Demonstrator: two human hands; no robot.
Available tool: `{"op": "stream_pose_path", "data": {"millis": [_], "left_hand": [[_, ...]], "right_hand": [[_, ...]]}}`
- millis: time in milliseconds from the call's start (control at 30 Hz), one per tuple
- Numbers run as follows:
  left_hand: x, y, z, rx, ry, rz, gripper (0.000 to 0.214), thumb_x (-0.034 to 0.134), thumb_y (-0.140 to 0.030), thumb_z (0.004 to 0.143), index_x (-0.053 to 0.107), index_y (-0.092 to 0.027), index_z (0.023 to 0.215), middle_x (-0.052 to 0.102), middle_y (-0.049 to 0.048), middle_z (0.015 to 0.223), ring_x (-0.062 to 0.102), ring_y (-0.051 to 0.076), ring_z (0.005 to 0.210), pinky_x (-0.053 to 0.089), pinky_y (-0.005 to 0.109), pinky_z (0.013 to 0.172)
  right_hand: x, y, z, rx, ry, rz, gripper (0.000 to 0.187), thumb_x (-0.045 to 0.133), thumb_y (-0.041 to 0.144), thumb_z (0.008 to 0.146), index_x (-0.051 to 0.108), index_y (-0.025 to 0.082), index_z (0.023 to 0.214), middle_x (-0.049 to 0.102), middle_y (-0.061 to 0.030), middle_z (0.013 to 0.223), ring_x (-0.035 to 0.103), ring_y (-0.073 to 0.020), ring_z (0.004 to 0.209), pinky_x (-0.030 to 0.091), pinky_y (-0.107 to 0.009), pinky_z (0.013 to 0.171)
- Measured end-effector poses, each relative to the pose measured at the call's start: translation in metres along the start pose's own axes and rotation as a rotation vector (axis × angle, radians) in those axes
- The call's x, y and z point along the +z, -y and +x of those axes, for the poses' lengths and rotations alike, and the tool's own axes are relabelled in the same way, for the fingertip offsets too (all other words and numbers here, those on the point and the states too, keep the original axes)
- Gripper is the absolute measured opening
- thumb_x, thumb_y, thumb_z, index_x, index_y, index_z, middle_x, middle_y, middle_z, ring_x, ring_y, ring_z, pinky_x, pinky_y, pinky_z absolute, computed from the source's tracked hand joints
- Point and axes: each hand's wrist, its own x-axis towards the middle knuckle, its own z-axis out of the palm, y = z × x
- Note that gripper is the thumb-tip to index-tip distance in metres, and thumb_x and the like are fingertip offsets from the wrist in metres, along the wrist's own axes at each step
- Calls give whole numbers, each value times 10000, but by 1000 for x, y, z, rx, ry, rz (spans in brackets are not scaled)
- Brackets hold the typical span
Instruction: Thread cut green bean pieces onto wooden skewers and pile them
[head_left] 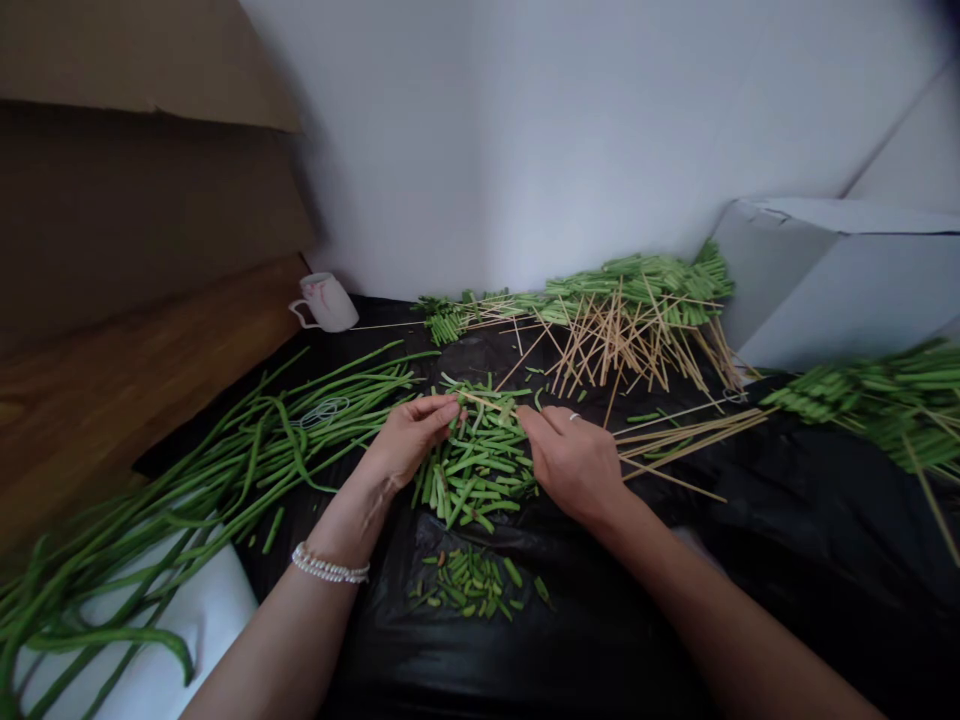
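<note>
My left hand (405, 438), with a beaded bracelet at the wrist, pinches a small piece of long bean at one end of a thin wooden skewer (487, 402). The fingers partly hide that piece. On the other end of the skewer, my right hand (574, 462) is closed, wearing a ring. Beneath both hands lies a heap of cut bean pieces (476, 475). Closer to me is a small scatter of short bean ends (472, 583). Uncut long beans (259, 455) stretch across the left side. Several bare skewers (686, 442) lie just right of my right hand.
Black plastic sheeting (600, 640) covers the work surface. Bean-loaded skewers (645, 285) are piled along the wall, with another stack (877, 395) at the right. A white mug (328, 303) stands back left, near a cardboard box (150, 200). A white box (855, 280) stands back right.
</note>
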Motion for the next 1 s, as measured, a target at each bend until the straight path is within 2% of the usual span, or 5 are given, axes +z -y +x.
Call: {"op": "stream_pose_path", "data": {"millis": [100, 233, 567, 800, 1000], "left_hand": [[0, 1, 1, -75, 55, -210, 253, 797, -154, 661, 728, -108, 901, 720, 70, 848, 642, 112, 726, 502, 182, 628], [-1, 0, 2, -77, 99, -310, 191, 714, -92, 748, 721, -95, 939, 714, 75, 844, 653, 112, 745, 534, 176, 642], [2, -1, 1, -87, 60, -377, 173, 673, -21, 757, 708, -105, 905, 714, 55, 798, 666, 115, 713, 538, 182, 615], [2, 0, 1, -88, 62, -378, 161, 688, -79, 769, 713, -111, 925, 721, 79, 851, 668, 121, 733, 542, 185, 624], [0, 1, 3, -63, 26, -393, 168, 698, -58, 753, 719, -121, 907, 718, 71, 854, 651, 98, 705, 534, 169, 609]], "right_hand": [[0, 0, 0, -1, 12, -3, 283, 452, 135, 879, 651, 167, 1077, 593, -10, 734, 474, -133, 679, 308, -267, 599], [0, 1, 0, -3, 20, -2, 286, 460, 134, 867, 667, 173, 1061, 589, -12, 727, 467, -129, 675, 301, -264, 597], [1, 0, -1, -8, 6, 0, 291, 458, 131, 864, 672, 175, 1056, 585, -8, 720, 463, -128, 671, 301, -267, 589], [2, -1, -2, 10, 30, -13, 299, 462, 125, 860, 663, 182, 1074, 591, -9, 734, 466, -128, 681, 310, -266, 591], [2, 0, -1, 4, 23, -13, 284, 470, 138, 862, 665, 187, 1062, 590, -7, 728, 469, -131, 680, 312, -270, 585]]}}
